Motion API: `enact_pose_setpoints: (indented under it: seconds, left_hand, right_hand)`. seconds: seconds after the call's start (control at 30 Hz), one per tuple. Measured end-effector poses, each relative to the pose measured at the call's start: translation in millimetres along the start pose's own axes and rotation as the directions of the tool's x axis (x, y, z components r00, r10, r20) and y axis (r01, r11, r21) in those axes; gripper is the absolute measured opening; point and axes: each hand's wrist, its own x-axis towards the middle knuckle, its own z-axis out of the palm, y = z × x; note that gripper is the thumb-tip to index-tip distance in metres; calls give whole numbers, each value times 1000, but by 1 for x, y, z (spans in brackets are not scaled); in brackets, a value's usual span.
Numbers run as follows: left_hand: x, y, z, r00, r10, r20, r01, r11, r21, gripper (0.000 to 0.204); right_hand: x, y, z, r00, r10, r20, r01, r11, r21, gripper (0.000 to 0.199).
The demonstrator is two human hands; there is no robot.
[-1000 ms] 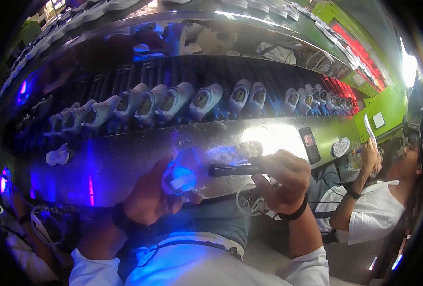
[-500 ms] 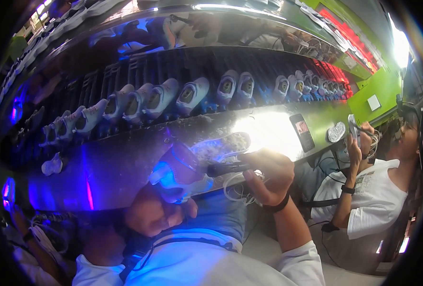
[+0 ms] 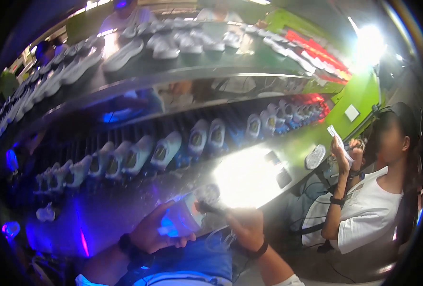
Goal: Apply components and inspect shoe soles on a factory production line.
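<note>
My left hand (image 3: pixel 156 229) is closed around a pale shoe (image 3: pixel 179 217), lit blue, at the near edge of the bench. My right hand (image 3: pixel 247 228) grips a dark-handled tool (image 3: pixel 211 208) whose tip reaches the shoe's side; its working end is blurred. Just beyond the shoe lies a pale, speckled sole-like piece (image 3: pixel 208 192), partly hidden behind the shoe and tool. Thin white cord loops (image 3: pixel 216 238) hang beside my right hand.
Beyond the metal bench (image 3: pixel 101 209), white shoes (image 3: pixel 166 150) stand in a row on a dark conveyor. More soles (image 3: pixel 121 55) lie on an upper shelf. A phone (image 3: pixel 283 177) lies to the right. A co-worker (image 3: pixel 359 209) at right holds a white sole (image 3: pixel 340 143).
My view has tilted up, so the bench and shoe row sit lower in the picture. My left hand now wraps the shoe's side, and the shoe is turned. My right hand keeps the tool.
</note>
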Motion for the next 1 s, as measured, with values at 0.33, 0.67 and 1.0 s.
enact_pose_setpoints:
  seconds: [0.33,0.67,1.0]
  left_hand:
    - [284,142,-9,904,411,-121,-43,369,928,50]
    - [496,140,-82,773,631,-62,311,-292,904,74]
    - [310,171,-90,841,516,-162,438,-475,763,64]
  right_hand:
    - [-38,10,-69,781,432,-451,-314,896,314,26]
    - [-69,9,-69,654,585,-480,-466,811,354,21]
    - [-64,6,-66,722,484,-494,-400,875,271,21]
